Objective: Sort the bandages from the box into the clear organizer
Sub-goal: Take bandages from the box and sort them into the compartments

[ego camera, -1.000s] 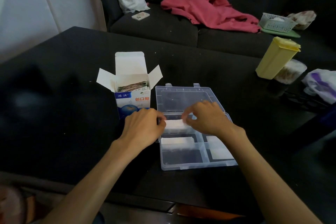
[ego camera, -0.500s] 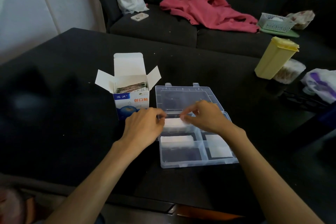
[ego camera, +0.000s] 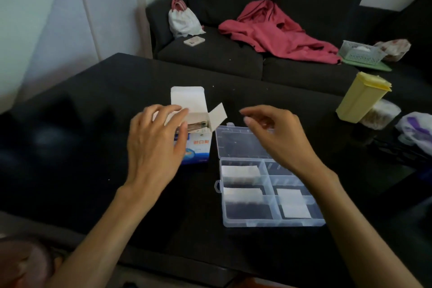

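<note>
The white and blue bandage box (ego camera: 198,147) stands open on the black table, flaps up, with bandages (ego camera: 197,127) showing inside. My left hand (ego camera: 156,145) hovers in front of the box's left side, fingers spread, holding nothing. My right hand (ego camera: 275,133) is raised over the open lid of the clear organizer (ego camera: 268,223), fingers loosely curled and empty. White bandages lie in three compartments: upper left (ego camera: 240,172), middle left (ego camera: 243,194) and lower right (ego camera: 293,203).
A yellow lidded container (ego camera: 361,97) and a clear jar (ego camera: 379,117) stand at the table's right, with a plastic bag (ego camera: 416,131) beside them. A dark sofa behind holds a red garment (ego camera: 275,33), a white bag (ego camera: 183,20) and a basket (ego camera: 361,52).
Both hands have let go of the bandage, now lying in the upper left compartment, and lifted away. The left hand moved up to the box; the right rose over the lid.
</note>
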